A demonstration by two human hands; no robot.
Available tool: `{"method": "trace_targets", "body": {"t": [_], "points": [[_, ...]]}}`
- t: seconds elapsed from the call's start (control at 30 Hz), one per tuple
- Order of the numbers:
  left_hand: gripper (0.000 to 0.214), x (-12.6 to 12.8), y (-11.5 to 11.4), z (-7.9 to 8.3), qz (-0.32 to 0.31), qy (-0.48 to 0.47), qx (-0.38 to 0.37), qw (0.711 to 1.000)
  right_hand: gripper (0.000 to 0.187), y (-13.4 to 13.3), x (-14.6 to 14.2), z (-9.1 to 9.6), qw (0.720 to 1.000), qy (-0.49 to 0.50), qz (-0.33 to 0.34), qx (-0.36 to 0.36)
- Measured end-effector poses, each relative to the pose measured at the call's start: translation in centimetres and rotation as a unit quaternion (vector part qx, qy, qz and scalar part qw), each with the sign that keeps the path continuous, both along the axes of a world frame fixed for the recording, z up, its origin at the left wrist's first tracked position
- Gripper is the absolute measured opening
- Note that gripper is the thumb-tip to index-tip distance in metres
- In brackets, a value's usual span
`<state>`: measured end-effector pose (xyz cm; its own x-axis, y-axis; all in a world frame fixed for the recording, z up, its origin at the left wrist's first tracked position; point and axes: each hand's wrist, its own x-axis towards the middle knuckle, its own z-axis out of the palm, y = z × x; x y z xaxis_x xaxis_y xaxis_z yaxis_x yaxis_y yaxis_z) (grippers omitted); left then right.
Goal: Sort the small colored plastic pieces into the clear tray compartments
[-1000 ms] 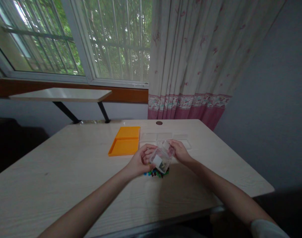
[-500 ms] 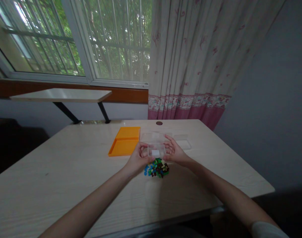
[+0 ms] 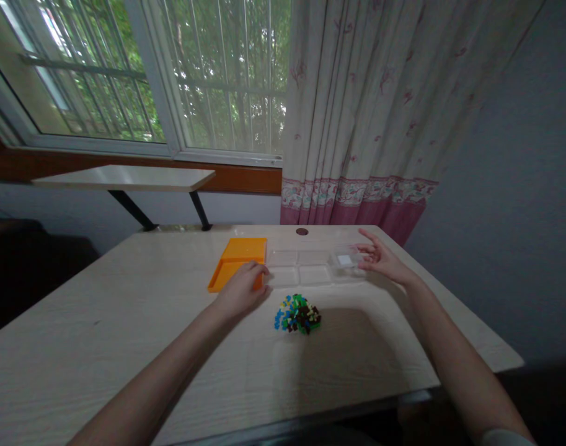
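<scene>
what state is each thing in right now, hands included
orange case: lying open
clear plastic boxes: open, side by side
clear box with white patch: at the right hand; lid position unclear
small colored pieces: loose, heaped
left hand: fingers curled, grip unclear
right hand: index finger extended, grip unclear
curtain: hanging in folds

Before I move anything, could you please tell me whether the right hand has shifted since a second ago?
Yes: judged against the dark disc on the desk, the right hand has moved right and up in the picture.
</scene>
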<state>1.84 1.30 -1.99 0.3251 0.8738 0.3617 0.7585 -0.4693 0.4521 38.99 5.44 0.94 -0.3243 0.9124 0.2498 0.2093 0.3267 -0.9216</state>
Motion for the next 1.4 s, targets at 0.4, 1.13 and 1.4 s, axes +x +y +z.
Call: {"method": "trace_targets", "body": {"t": [0.4, 1.13, 1.4], "points": [[0.024, -1.4, 1.1, -0.5, -0.03, 0.088, -0.06, 0.994, 0.092, 1.2, 11.2, -2.9, 0.978, -0.113, -0.101, -0.141], [0.021, -1.9, 1.3, -0.1, -0.064, 0.088, -0.097, 0.989, 0.09, 2.5, 8.4, -4.6, 0.976, -0.165, -0.078, -0.123], [0.02, -3.9, 1.8, 0.6, -0.068, 0.084, -0.145, 0.984, 0.091, 2.9, 6.5, -4.8, 0.978, -0.174, -0.063, -0.101]]}}
